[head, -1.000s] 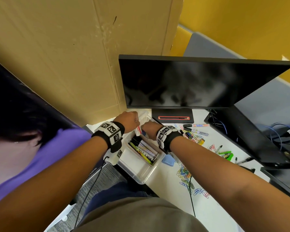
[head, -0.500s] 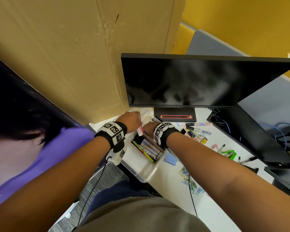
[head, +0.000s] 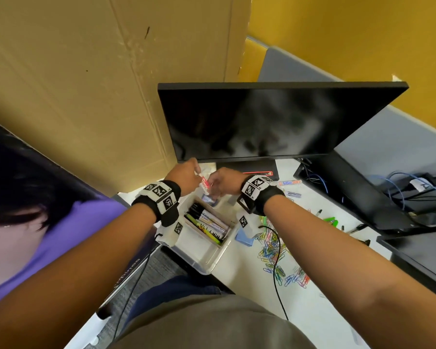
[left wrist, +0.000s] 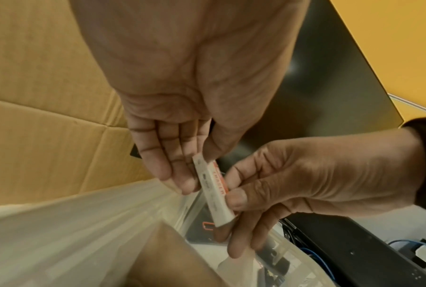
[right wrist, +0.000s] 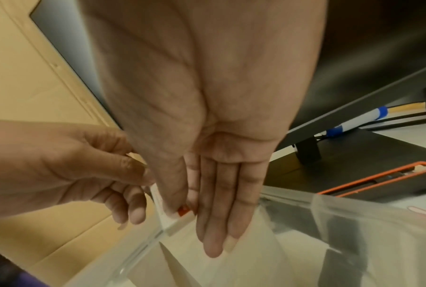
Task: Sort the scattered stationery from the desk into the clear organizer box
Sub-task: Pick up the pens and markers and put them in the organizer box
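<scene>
Holding a small white eraser point(left wrist: 213, 191) in its red-printed sleeve, both hands meet above the far end of the clear organizer box point(head: 207, 263). Left of the grip, the left hand point(left wrist: 180, 124) pinches the eraser's upper end between fingers and thumb. Right of it, the right hand point(left wrist: 302, 180) pinches the lower end, thumb on top. Below the grip, markers already fill one compartment. Further right, paper clips point(head: 275, 250) and pens lie scattered on the desk point(head: 310, 308). If both pinches loosen together, the eraser could likely drop into the wrong compartment or bounce off the rim onto the desk.
</scene>
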`<state>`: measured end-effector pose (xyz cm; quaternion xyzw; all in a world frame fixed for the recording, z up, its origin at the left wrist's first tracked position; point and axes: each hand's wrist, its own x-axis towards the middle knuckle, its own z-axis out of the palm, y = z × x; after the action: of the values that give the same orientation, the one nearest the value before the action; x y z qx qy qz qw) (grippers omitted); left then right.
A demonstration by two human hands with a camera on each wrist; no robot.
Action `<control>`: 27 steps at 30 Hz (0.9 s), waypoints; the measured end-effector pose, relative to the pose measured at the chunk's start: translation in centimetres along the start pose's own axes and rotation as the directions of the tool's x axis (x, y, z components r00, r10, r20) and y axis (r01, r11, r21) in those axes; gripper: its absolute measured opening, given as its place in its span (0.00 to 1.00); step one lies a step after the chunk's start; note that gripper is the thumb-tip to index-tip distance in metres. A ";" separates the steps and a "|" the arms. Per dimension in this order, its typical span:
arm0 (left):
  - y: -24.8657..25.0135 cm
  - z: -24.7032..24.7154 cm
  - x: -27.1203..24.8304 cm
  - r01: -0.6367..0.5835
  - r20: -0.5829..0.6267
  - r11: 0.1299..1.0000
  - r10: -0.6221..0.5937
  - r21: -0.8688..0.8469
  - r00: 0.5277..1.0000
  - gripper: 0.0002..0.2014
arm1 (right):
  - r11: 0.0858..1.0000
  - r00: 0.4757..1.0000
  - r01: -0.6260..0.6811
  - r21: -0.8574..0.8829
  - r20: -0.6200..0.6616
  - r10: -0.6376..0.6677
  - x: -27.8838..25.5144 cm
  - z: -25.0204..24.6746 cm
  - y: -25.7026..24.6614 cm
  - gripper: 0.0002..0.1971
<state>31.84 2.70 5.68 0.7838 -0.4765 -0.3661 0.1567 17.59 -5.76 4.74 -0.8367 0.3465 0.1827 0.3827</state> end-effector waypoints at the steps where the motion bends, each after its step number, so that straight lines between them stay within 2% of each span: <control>1: 0.1 0.1 0.1 0.003 0.003 1.000 -0.003 0.001 1.000 0.04 | 0.999 1.000 -0.016 0.044 -0.021 0.016 -0.3 0.1 0.1 0.08; 4: 0.2 0.6 0.3 -0.007 -0.003 0.999 0.007 0.039 1.000 0.06 | 0.994 0.994 -0.060 0.087 -0.086 0.068 -1.1 0.4 0.4 0.07; 6: 0.1 0.9 0.3 -0.024 -0.031 0.995 0.027 0.097 0.999 0.08 | 0.993 0.984 -0.087 -0.074 -0.163 0.074 -1.2 0.6 0.2 0.08; 9: 0.0 1.3 0.1 -0.032 -0.059 0.976 0.045 0.217 0.997 0.08 | 0.922 0.967 -0.133 -0.363 -0.253 0.040 -1.0 1.5 -0.6 0.10; 12: -0.1 1.7 -0.1 -0.023 -0.049 0.949 0.040 0.313 0.998 0.08 | 0.825 0.972 -0.102 -0.556 -0.232 -0.035 -0.6 2.5 -1.4 0.10; 14: -0.3 2.0 -0.4 -0.009 -0.010 0.928 0.014 0.372 1.000 0.11 | 0.778 0.976 -0.071 -0.624 -0.205 -0.075 -0.2 3.0 -1.9 0.11; 19: -1.1 2.9 -1.1 -0.023 0.080 0.892 -0.015 0.452 0.997 0.14 | 0.753 0.985 -0.037 -0.658 -0.150 -0.083 0.7 3.6 -2.6 0.10; 27: -1.5 3.0 -1.2 0.008 0.084 0.896 -0.050 0.444 0.995 0.14 | 0.659 0.996 -0.024 -0.752 -0.077 -0.052 1.9 4.4 -2.7 0.10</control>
<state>30.28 4.83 3.25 0.7880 -0.5423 -0.2865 -0.0536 20.71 -1.94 2.21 -0.9301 0.2510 0.2679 -0.0119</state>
